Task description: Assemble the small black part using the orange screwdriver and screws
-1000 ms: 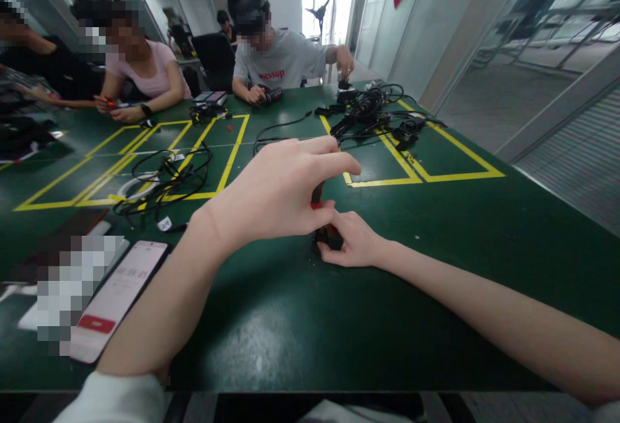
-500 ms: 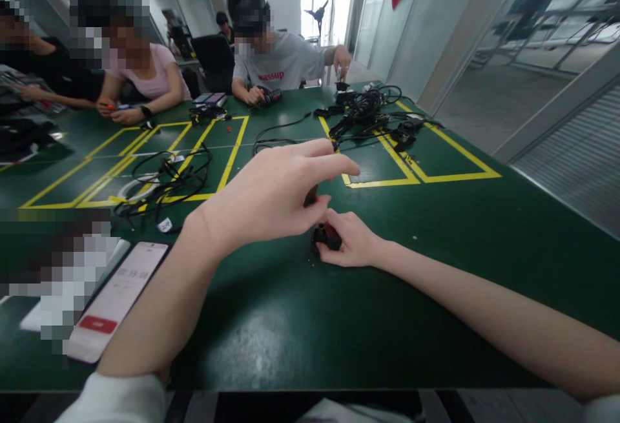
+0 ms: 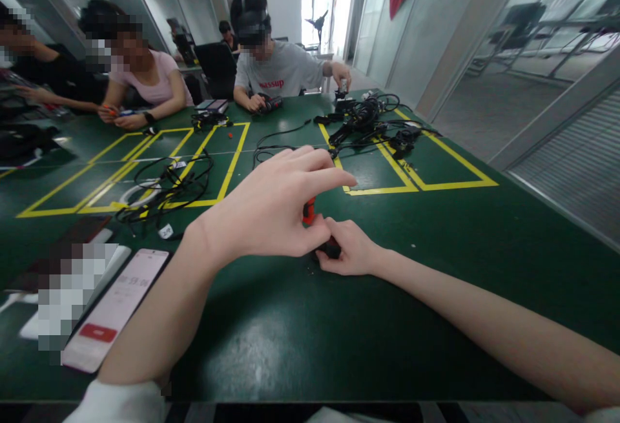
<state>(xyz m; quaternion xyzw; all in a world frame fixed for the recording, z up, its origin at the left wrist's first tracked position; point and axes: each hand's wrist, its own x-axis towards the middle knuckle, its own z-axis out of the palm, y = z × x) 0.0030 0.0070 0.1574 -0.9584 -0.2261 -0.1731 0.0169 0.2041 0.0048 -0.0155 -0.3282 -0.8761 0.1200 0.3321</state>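
Observation:
My left hand (image 3: 276, 206) is bent over the middle of the table, thumb and curled fingers closed around a red-and-black handle (image 3: 309, 211). The index finger reaches forward off it. Most of this handle is hidden by the hand, so its kind is unclear. Just below and to the right, my right hand (image 3: 351, 248) rests low at the tabletop and pinches a small black part (image 3: 331, 248). The left thumb covers one side of that part. Tiny dark specks (image 3: 310, 270) lie on the green table (image 3: 436, 294) beside it.
A phone (image 3: 116, 310) and a white object (image 3: 82, 294) lie at the left. Tangled black cables (image 3: 169, 181) sit beyond my left hand, with a bigger cable heap (image 3: 368, 116) at the far right. Yellow tape (image 3: 455, 184) marks rectangles. Co-workers sit across the table.
My left hand has come slightly down toward the right hand, and its thumb now covers more of the black part. Red shows on the handle where only dark was visible before.

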